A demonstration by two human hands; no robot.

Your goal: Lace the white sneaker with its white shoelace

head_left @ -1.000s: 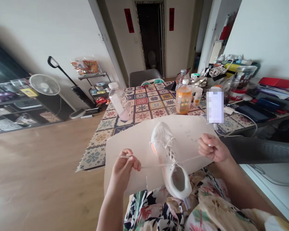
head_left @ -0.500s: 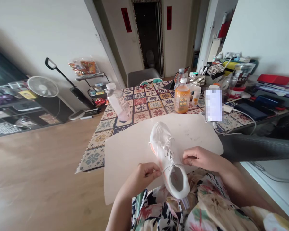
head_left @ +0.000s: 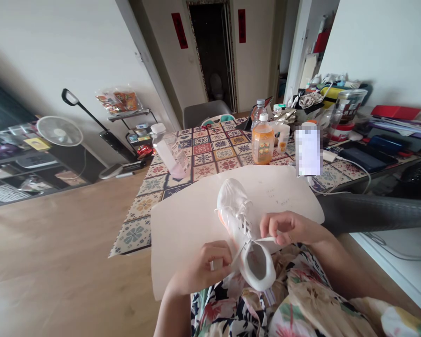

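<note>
A white shoe (head_left: 232, 199) lies on a pale board (head_left: 182, 224), its toe pointing away from me and its opening towards my lap. Its laces (head_left: 244, 224) run crossed up the tongue. On the left of the opening, my left hand (head_left: 210, 264) pinches one lace end, which slants up to the top of the tongue. To the right, my right hand (head_left: 284, 228) has the other lace between its fingertips, stretched sideways from the shoe.
Beyond the board, a patterned tablecloth (head_left: 228, 153) carries a tilted clear bottle (head_left: 171, 154), an orange bottle (head_left: 263, 142), a cup (head_left: 283, 139) and an upright phone (head_left: 308, 152). Cables and clutter lie at the right. A grey chair back (head_left: 206, 112) stands behind.
Both lace ends now stretch visibly outward from the shoe. My left hand has moved slightly down, and my right hand has turned with its fingers lifted. The view has shifted slightly.
</note>
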